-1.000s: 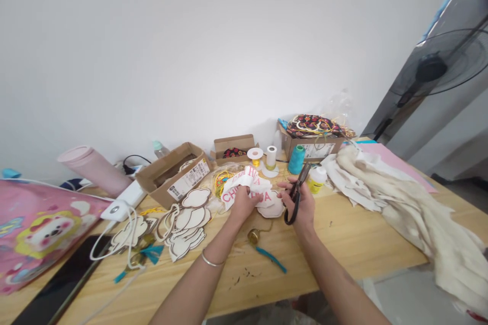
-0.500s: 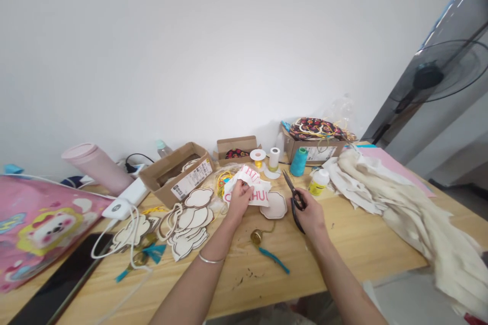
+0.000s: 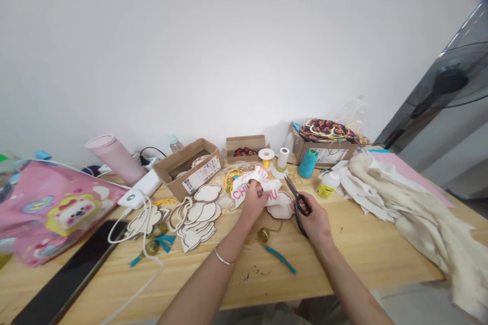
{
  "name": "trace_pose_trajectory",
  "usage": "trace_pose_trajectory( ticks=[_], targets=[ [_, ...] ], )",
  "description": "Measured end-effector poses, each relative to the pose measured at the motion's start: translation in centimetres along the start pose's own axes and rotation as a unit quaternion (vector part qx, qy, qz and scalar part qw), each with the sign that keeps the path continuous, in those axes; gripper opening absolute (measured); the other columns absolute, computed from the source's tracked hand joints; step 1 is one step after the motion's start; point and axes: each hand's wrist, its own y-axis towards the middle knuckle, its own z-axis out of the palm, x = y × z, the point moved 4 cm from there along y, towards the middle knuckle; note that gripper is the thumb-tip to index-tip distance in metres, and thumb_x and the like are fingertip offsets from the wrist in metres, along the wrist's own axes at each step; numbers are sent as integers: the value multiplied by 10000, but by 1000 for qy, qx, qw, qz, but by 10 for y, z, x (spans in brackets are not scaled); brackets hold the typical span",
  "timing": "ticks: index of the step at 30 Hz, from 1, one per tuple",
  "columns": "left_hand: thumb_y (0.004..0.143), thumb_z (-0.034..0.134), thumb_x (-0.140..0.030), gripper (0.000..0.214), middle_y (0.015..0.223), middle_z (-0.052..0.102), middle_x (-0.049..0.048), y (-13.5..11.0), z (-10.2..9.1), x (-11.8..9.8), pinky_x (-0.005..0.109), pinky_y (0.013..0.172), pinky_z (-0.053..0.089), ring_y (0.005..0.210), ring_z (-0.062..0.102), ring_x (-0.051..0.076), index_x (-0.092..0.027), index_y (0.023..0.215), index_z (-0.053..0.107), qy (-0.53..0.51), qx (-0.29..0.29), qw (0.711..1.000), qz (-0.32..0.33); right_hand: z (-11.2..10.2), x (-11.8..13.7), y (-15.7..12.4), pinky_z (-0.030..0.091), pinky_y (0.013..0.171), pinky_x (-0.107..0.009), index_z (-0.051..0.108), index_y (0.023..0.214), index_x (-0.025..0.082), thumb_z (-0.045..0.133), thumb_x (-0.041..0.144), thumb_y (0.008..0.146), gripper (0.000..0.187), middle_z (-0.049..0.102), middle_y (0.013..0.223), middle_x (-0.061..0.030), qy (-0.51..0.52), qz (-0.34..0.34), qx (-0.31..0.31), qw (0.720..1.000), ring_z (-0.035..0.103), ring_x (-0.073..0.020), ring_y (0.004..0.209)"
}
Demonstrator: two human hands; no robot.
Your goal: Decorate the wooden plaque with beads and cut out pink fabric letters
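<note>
My left hand is closed on a white cloth with pink letters, held just above the wooden table. My right hand grips black scissors by the handles, blades pointing up and left toward the cloth. A white cloud-shaped piece lies flat between the two hands. A small gold bell with a teal tassel rests on the table near my wrists.
Several cloud-shaped cutouts lie to the left, beside cardboard boxes, thread spools, a glue bottle and a pink cup. A pink bag sits far left. Cream fabric is heaped at the right.
My right hand drew the scissors away from the cloth to the right, then tilted the blades back toward it. The view shifted slightly, so everything sits a little further right.
</note>
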Motion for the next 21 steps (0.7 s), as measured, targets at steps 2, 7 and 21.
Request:
trace_pose_trajectory(
  ticks=[2, 7, 21],
  targets=[
    [606, 641, -140, 249, 605, 547, -36, 0, -1, 0, 240, 561, 442, 600, 562, 134, -197, 769, 461, 6, -7, 1000, 1, -1, 0, 0, 484, 606, -329, 587, 965, 249, 610, 322, 660, 315, 661, 772, -10, -6, -1, -2, 1000, 601, -183, 611],
    [589, 654, -144, 234, 567, 506, -47, 1, -2, 1, 211, 537, 420, 585, 538, 117, -188, 706, 456, 11, -20, 1000, 4, -1, 1, 1, 492, 602, -323, 581, 978, 238, 594, 319, 671, 318, 662, 763, -15, -11, 1, -2, 1000, 602, -179, 599],
    [645, 668, -226, 439, 848, 630, 15, -14, 15, -12, 232, 618, 459, 700, 603, 134, -198, 1023, 446, -129, 83, 987, -51, -4, 18, -2, 519, 609, -291, 552, 960, 177, 576, 383, 685, 344, 688, 836, -72, 13, -27, 11, 999, 636, -186, 664]
  ],
)
